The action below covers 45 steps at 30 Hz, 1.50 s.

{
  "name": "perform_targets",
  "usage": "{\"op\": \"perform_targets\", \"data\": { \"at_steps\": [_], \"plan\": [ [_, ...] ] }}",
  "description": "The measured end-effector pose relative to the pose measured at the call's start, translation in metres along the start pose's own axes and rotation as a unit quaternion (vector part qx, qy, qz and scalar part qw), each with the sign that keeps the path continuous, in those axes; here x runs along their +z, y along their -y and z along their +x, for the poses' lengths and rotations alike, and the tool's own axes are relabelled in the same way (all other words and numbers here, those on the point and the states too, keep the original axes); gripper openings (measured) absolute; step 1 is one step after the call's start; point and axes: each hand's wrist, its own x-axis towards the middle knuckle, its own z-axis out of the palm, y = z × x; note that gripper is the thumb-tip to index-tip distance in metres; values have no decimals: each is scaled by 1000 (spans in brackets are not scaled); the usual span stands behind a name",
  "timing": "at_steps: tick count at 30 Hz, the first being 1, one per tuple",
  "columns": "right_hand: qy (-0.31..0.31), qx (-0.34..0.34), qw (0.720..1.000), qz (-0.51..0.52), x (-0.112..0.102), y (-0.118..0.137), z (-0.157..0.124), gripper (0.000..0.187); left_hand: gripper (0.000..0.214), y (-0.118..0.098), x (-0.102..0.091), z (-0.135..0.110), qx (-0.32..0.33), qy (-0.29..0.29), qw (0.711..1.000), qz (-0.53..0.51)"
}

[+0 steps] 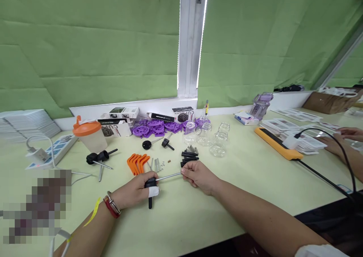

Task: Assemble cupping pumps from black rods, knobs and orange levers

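My left hand (pixel 136 191) is closed around a black plastic piece (pixel 150 183) with a short black stem pointing down. A white wrap covers one finger of this hand. A thin metal rod (pixel 169 177) runs from the black piece to the right. At its far end my right hand (pixel 200 177) pinches the tip; whether something small sits in those fingers is hidden. Just beyond my hands lie bent orange pieces (pixel 138 163), metal pins (pixel 157 165), small black tubes (pixel 189 157) and springs (pixel 193 149). Similar black pieces with rods (pixel 99 158) rest to the left.
Clear jars (pixel 217 144) and purple plastic parts (pixel 155 126) stand at the back, near printed boxes (pixel 116 128). An orange-lidded cup (pixel 95 141) and white power strip (pixel 64 145) are left. On the right are a yellow power strip (pixel 276 143), cards and another person's hands (pixel 330 141).
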Motion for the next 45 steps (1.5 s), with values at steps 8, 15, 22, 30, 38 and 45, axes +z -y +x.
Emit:
{"op": "perform_targets", "data": {
  "at_steps": [8, 15, 22, 30, 38, 45],
  "plan": [
    [-2, -7, 1000, -29, 2, -4, 0, 34, 31, -1, 1, -1, 10, -3, 1000, 15],
    [-3, -19, 997, -70, 2, -5, 0, 35, 30, -1, 3, 0, 9, -7, 1000, 21],
    [0, -42, 990, -136, 1, -7, -2, 40, 29, -1, 4, 0, 12, -7, 1000, 26],
    [1, -83, 979, -187, -1, -11, -1, 48, 29, -1, 3, 1, 20, -4, 999, 36],
    [-14, -88, 972, -217, 0, -11, -1, 50, 29, -4, 5, 1, 30, -18, 997, 63],
    [-14, -108, 973, -203, -1, -14, 1, 49, 33, -3, 5, 2, 44, -29, 995, 82]
  ]
}}
